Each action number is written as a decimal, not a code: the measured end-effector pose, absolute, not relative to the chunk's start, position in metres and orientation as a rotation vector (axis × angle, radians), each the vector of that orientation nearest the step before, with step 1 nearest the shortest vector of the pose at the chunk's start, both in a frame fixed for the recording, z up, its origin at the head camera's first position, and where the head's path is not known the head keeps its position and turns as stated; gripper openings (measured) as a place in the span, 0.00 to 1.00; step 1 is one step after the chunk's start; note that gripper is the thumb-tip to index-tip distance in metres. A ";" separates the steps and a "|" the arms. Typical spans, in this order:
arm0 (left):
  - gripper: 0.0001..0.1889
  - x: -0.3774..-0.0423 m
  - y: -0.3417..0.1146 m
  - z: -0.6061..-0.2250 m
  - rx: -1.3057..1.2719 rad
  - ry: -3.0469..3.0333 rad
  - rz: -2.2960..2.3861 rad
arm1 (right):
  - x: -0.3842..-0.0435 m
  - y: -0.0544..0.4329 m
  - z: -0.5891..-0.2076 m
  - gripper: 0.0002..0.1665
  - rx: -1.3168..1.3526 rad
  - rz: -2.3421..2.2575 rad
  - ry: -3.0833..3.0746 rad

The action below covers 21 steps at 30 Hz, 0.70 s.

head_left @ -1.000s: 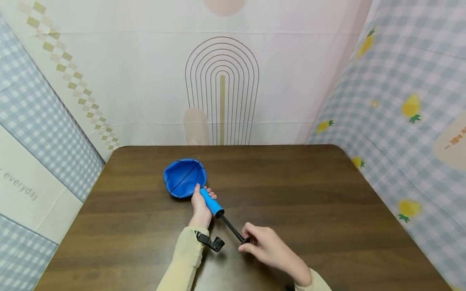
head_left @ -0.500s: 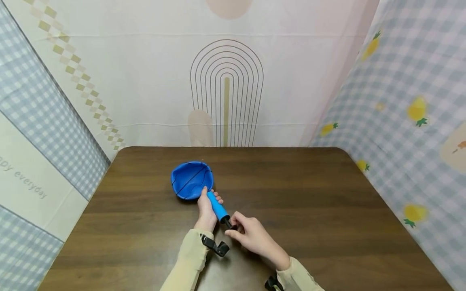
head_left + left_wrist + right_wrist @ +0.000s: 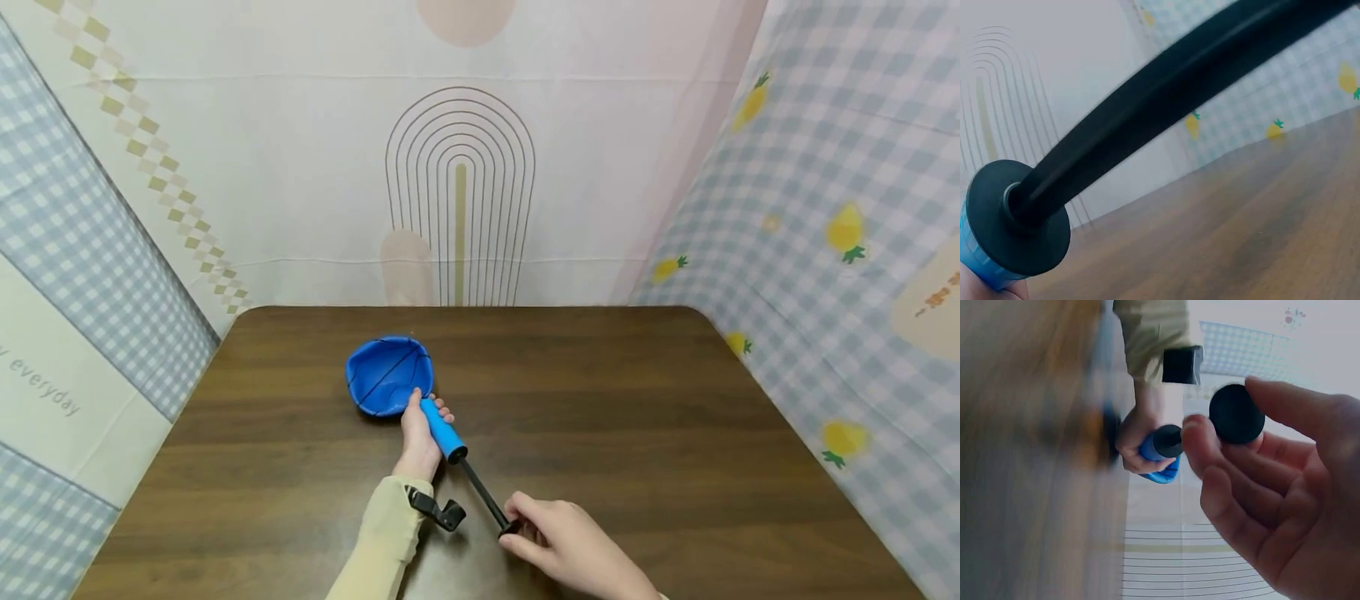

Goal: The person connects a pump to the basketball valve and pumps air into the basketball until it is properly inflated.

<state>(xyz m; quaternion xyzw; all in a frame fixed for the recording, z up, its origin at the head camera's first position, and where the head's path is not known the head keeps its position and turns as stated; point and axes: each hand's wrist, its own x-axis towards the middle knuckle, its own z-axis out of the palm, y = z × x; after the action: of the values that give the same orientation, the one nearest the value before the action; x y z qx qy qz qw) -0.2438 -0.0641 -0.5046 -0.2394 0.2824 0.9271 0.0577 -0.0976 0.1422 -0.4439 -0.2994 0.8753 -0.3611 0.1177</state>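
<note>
A dented blue ball (image 3: 386, 375) with black lines, its top sunk in like a bowl, lies left of the table's middle. My left hand (image 3: 421, 437) grips the blue barrel of a hand pump (image 3: 444, 432) right by the ball; where pump and ball meet is hidden behind the fingers. Out of the barrel runs a long black rod (image 3: 1166, 94), drawn far out. At its near end my right hand (image 3: 573, 546) holds the round black handle (image 3: 1237, 414) between thumb and fingers.
The brown wooden table (image 3: 675, 417) extends to both sides and behind the ball. Patterned cloth (image 3: 315, 167) hangs behind it and along both sides. A black strap mount (image 3: 437, 508) sits on the left wrist.
My right hand pushed the handle in towards the barrel, then drew it back out down and to the right. My left hand keeps its grip; the ball looks the same.
</note>
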 end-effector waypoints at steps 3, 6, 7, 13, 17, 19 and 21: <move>0.16 -0.244 -0.064 -0.505 -0.728 0.854 2.803 | -0.101 0.141 -0.445 0.09 -0.974 -1.015 2.595; 0.16 -0.246 -0.066 -0.504 -0.714 0.863 2.817 | -0.114 0.133 -0.450 0.12 -1.093 -0.970 2.666; 0.16 -0.247 -0.066 -0.503 -0.713 0.871 2.824 | -0.120 0.130 -0.452 0.13 -1.125 -0.948 2.703; 0.15 -0.247 -0.064 -0.501 -0.774 0.916 2.856 | -0.158 0.108 -0.461 0.13 -1.134 -0.872 2.870; 0.15 -0.245 -0.061 -0.502 -0.796 0.898 2.848 | -0.174 0.101 -0.463 0.12 -1.083 -0.864 2.868; 0.15 -0.244 -0.060 -0.502 -0.793 0.897 2.844 | -0.178 0.098 -0.464 0.12 -1.097 -0.873 2.850; 0.15 -0.245 -0.061 -0.501 -0.786 0.890 2.849 | -0.179 0.097 -0.465 0.12 -1.118 -0.872 2.842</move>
<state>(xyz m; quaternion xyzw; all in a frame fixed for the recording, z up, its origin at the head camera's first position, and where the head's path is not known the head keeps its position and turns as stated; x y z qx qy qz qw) -0.2451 -0.0610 -0.5009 -0.2544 0.2883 0.9227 0.0275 -0.1786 0.0967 -0.4646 -0.3518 0.8947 -0.2746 -0.0174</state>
